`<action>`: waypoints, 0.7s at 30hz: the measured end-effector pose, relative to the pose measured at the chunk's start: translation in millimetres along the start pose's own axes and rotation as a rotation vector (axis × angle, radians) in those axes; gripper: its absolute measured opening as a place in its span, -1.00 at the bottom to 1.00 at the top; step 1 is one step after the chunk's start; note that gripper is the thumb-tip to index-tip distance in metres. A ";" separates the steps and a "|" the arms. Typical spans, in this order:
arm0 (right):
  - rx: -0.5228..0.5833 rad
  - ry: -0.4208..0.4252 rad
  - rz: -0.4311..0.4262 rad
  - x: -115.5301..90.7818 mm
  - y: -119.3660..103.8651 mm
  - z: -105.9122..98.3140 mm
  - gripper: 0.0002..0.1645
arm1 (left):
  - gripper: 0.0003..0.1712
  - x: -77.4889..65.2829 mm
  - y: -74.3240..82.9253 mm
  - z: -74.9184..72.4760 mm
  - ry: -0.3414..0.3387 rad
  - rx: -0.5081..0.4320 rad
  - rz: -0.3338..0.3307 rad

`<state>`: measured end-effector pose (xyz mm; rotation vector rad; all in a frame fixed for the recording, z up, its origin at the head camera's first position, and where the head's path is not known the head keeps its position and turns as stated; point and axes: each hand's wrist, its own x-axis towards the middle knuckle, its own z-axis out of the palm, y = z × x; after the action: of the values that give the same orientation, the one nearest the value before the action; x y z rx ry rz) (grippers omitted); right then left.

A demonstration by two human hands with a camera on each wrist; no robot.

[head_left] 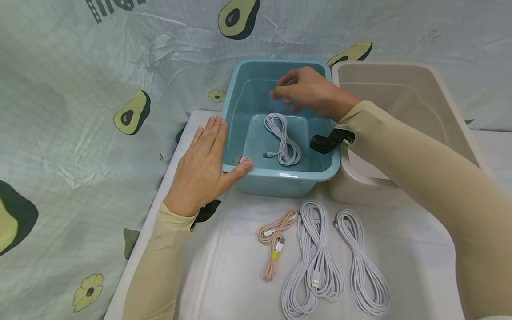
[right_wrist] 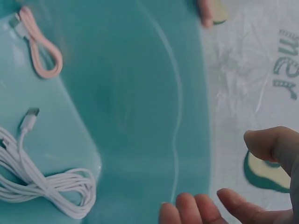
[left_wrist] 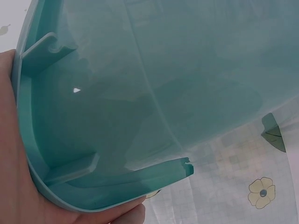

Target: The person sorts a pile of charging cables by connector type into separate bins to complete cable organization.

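My left hand rests at the near left corner of a blue plastic bin, its fingers straight along the side and the thumb lying over the front rim. Above the far right part of this bin hangs my right hand, fingers loosely bent with nothing between thumb and fingertips. Inside, a bundled white USB cable lies on the floor of the bin. A pink cable is in there too, near the front left; in the head view my left thumb partly hides it.
To the right stands a beige bin, against the blue one. In front of the bins lie a pink cable with a yellow tie, a large white cable bundle and another white cable. An avocado-print sheet hangs behind and left.
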<state>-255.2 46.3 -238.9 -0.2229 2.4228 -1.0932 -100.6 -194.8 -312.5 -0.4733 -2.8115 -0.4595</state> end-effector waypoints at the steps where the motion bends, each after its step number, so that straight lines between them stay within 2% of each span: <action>1: 0.006 0.012 -0.009 -4.3 -1.6 -0.8 -0.24 | 0.38 0.3 0.5 -0.4 0.000 0.001 0.001; 10: 0.049 0.078 -0.140 -38.2 -4.4 2.4 -0.50 | 0.36 0.8 0.5 -1.1 -0.036 0.010 -0.016; 21: 0.083 0.134 -0.288 -76.7 5.5 -2.2 -0.65 | 0.22 1.5 1.8 -1.7 -0.040 0.023 -0.014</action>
<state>-188.8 76.8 -214.9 -0.4982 2.5099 -1.3697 -101.0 -193.3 -310.0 -0.4635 -2.8574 -0.4250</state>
